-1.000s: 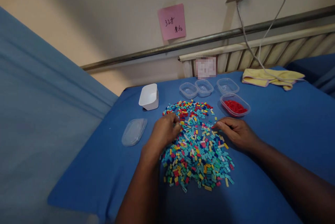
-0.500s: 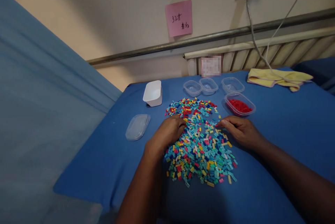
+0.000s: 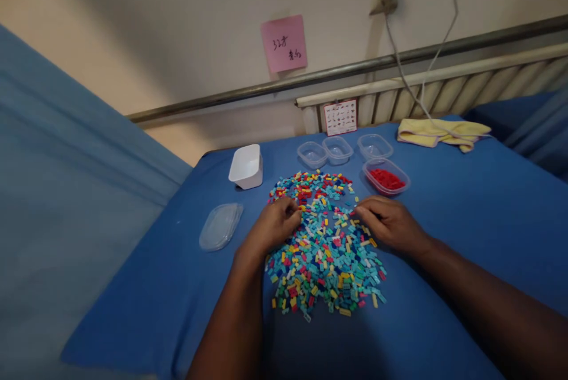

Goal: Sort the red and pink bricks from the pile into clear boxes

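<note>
A wide pile of small plastic building bricks (image 3: 328,261) in turquoise, yellow, red, navy and white is spread over the blue cloth. My left hand (image 3: 279,223) rests at the pile's left side, its fingers curled and closed; whatever is between them is hidden. On the right edge of the pile, my right hand (image 3: 390,223) has thumb and forefinger pinched together, with a small red brick (image 3: 353,212) at their tips. Just beyond my right hand is a clear plastic container (image 3: 406,185) with red bricks inside.
Three clear containers, one of them this tub (image 3: 375,147), line the back near a small printed card (image 3: 341,118). A white box (image 3: 247,167) and clear lids (image 3: 220,227) lie left. At back right, a cable (image 3: 406,81) crosses a yellow cloth (image 3: 437,133). A curtain (image 3: 66,202) hangs left.
The whole view has shifted, so the scene sits further left in the picture. My left hand has lifted or turned slightly; both hands stay at the pile's sides.
</note>
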`<state>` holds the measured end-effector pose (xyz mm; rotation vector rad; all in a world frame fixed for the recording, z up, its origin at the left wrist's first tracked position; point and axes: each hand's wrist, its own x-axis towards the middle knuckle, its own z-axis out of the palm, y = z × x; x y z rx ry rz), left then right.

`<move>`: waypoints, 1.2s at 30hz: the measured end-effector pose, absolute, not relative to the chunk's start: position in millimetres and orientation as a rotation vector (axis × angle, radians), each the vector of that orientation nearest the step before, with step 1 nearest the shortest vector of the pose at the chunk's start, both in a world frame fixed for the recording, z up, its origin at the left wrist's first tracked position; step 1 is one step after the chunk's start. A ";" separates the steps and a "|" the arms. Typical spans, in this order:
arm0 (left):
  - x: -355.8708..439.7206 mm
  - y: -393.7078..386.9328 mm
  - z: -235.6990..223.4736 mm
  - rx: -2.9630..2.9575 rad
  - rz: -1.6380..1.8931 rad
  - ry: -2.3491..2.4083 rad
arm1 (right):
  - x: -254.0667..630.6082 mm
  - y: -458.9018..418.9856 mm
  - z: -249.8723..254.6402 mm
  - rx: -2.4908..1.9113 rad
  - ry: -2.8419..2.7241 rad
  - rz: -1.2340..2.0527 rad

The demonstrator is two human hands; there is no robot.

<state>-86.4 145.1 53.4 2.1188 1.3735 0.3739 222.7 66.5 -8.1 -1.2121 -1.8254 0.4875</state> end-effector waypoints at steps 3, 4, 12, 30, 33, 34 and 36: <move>-68.4 148.4 62.0 2.021 0.495 1.353 | 217.3 65.8 -2.4 -1.114 -1.933 0.358; -59.0 150.4 65.7 2.022 0.528 1.334 | 215.9 65.7 -1.5 -1.093 -1.965 0.337; 62.7 181.6 77.8 2.321 0.501 1.042 | 215.4 72.7 -10.7 -1.124 -2.005 0.243; -31.0 236.2 71.6 2.324 0.481 1.487 | 222.3 73.7 -11.0 -1.160 -1.949 0.325; -68.5 234.2 64.4 2.236 0.402 1.638 | 222.6 73.2 -11.8 -1.164 -1.940 0.360; -73.7 233.1 61.6 2.218 0.359 1.652 | 223.0 73.0 -12.5 -1.171 -1.925 0.372; -75.5 231.5 56.7 2.237 0.248 1.607 | 223.7 72.8 -14.0 -1.202 -1.886 0.394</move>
